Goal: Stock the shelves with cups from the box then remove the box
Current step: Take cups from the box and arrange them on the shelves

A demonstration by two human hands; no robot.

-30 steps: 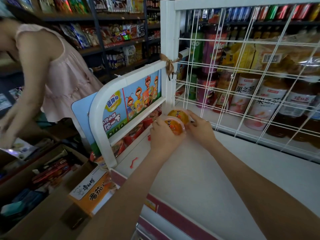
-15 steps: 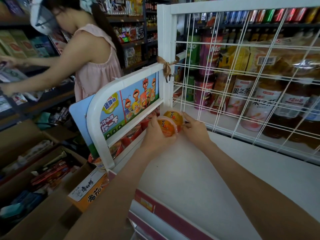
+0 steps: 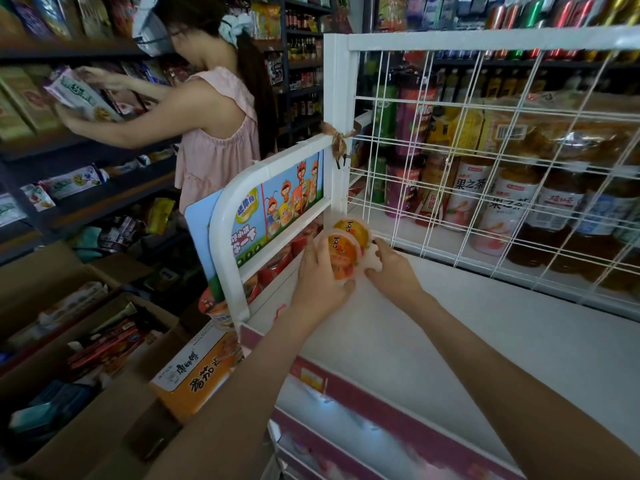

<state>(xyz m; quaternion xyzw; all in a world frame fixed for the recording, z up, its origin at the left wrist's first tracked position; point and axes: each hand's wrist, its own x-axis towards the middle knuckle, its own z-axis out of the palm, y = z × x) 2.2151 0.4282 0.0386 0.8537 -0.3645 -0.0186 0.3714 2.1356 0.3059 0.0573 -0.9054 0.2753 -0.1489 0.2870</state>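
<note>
At the far left corner of the white shelf (image 3: 433, 341), two small clear cups with orange lids stand close together, right beside the white post (image 3: 337, 133) and the wire grid (image 3: 485, 161) that closes off the back. The far cup (image 3: 352, 230) sits tucked into the corner. The near cup (image 3: 341, 252) stands just in front of it and partly overlaps it in view.

The left hand (image 3: 320, 282) has its grip clamped on the near cup, with fingers wrapped round its left side and the thumb curled under its near edge. The right hand (image 3: 391, 271) comes in from the other side, thumb and forefinger curved round the right side of the same cup, so its grip is also closed on it.

Behind the grid stand drink bottles (image 3: 498, 209) with pale labels. Left of the post, a rounded white frame carries a cartoon picture panel (image 3: 277, 209), and red noodle bowls (image 3: 221, 310) sit below it. An orange box (image 3: 194, 372) with printed characters lies at the shelf's near left corner, beside open cardboard boxes (image 3: 86, 341) of packets on the floor. Another person (image 3: 214, 140) in a pink top reaches to a dark shelf on the left.
</note>
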